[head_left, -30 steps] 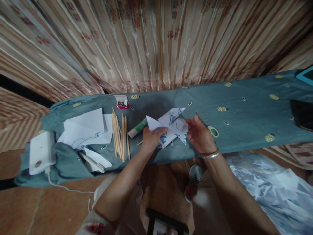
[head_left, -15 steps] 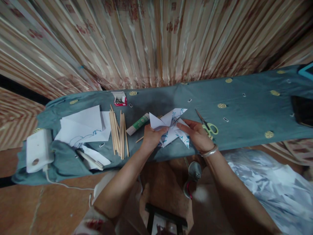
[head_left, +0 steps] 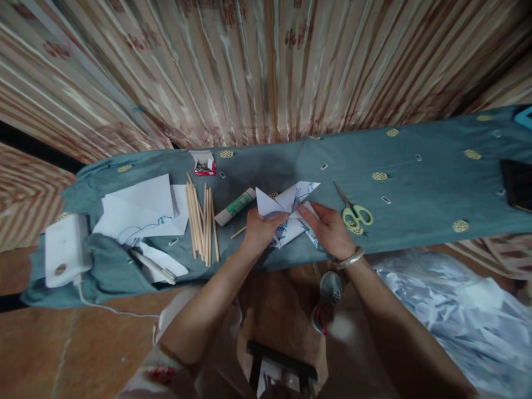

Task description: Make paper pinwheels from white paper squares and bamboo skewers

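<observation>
Both hands hold a white paper pinwheel [head_left: 296,195] with blue drawn lines, just above the table's front edge. My left hand [head_left: 261,230] is closed on its left side, thumb pressed near the middle. My right hand [head_left: 330,230], with a silver bangle at the wrist, pinches a folded blade on the right, its thumb close to the centre. Left of the pinwheel lies a glue stick [head_left: 236,206] with a green label. One wooden stick [head_left: 238,233] pokes out beside my left hand. Scissors [head_left: 353,210] with light green handles lie to the right.
Several wooden sticks [head_left: 203,224] lie left of the glue stick. Beyond them are white paper sheets [head_left: 139,202], a pen [head_left: 153,267] and a white corded device [head_left: 66,252]. A small red box [head_left: 204,164] stands open at the back. A clear bag of paper scraps [head_left: 461,305] sits lower right.
My right hand has moved slightly left, bringing the right-hand paper blade in toward the pinwheel's centre. My left hand keeps its grip. The view has shifted a little.
</observation>
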`<state>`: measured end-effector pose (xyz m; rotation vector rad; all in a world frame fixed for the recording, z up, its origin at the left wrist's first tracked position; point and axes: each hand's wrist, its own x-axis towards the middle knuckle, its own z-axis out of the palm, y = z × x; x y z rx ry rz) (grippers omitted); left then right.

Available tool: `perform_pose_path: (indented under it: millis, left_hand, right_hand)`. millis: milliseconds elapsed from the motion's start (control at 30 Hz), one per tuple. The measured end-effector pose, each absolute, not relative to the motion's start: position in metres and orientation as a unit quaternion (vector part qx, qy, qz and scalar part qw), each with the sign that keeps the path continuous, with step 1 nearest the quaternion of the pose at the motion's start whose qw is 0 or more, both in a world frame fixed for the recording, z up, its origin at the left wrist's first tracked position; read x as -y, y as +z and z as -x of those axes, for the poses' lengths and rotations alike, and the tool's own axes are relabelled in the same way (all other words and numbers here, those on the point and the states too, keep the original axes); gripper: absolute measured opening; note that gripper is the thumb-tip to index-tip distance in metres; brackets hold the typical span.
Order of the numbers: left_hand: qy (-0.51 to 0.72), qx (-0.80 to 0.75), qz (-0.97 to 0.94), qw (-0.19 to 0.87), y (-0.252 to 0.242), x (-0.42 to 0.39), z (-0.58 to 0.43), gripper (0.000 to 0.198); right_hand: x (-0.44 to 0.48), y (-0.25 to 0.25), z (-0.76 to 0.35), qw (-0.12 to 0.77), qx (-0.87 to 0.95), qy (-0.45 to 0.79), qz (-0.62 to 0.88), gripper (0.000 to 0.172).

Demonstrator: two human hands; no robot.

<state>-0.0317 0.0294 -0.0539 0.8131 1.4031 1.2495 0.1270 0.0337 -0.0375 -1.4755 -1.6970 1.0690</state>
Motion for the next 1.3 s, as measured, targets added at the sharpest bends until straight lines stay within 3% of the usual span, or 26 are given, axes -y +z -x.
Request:
perform_pose_path:
  millis: [1033, 1300]
  left_hand:
    - [0.523, -0.560, -0.286, 0.575, -0.044, -0.027, 0.029, 0.019]
    - [0.532, -0.517, -0.254, 0.621, -0.041, -0.025, 0.030, 0.029]
  right_hand:
    - [-0.037, -0.045, -0.123, 0.301, 0.641, 0.389, 0.589, 0.044]
    - [-0.037, -0.043, -0.122, 0.309, 0.636, 0.393, 0.588, 0.045]
